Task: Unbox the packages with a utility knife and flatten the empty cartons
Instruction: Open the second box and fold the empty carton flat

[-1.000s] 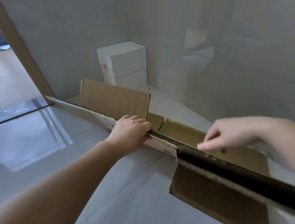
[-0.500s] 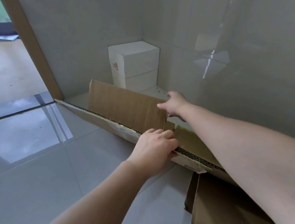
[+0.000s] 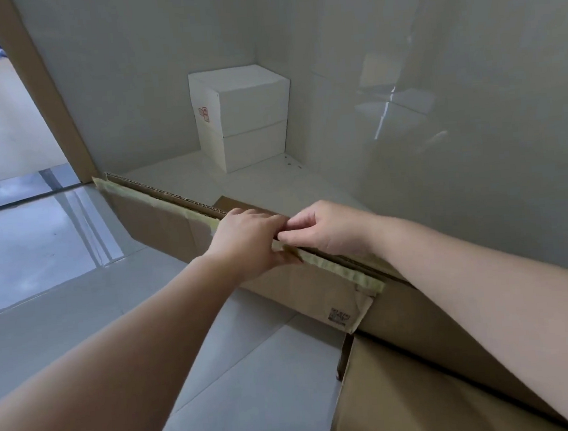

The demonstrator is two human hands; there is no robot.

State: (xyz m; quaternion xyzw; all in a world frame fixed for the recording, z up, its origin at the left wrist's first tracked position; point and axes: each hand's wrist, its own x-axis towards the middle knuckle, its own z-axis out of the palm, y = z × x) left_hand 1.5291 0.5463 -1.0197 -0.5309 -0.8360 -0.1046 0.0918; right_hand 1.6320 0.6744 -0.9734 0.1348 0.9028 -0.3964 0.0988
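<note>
Carton: brown corrugated carton (image 3: 160, 221), folded thin, standing on its long edge on the tiled floor (image 3: 61, 301); it runs from the wooden door frame (image 3: 45, 98) at far left towards the near right.
Carton top edge: bare fluting visible, with a strip of pale tape (image 3: 341, 272) along it.
Left hand (image 3: 247, 242): fingers curled over the top edge at mid-length, gripping it; thumb on the near face.
Right hand (image 3: 328, 229): fingers bent and drawn narrow, pinching the same top edge just beside the left hand; the two hands touch.
Printed label (image 3: 340, 316): on a near flap corner, text too small to read.
White boxes (image 3: 244, 116): two stacked in the wall corner, well apart from the carton.
</note>
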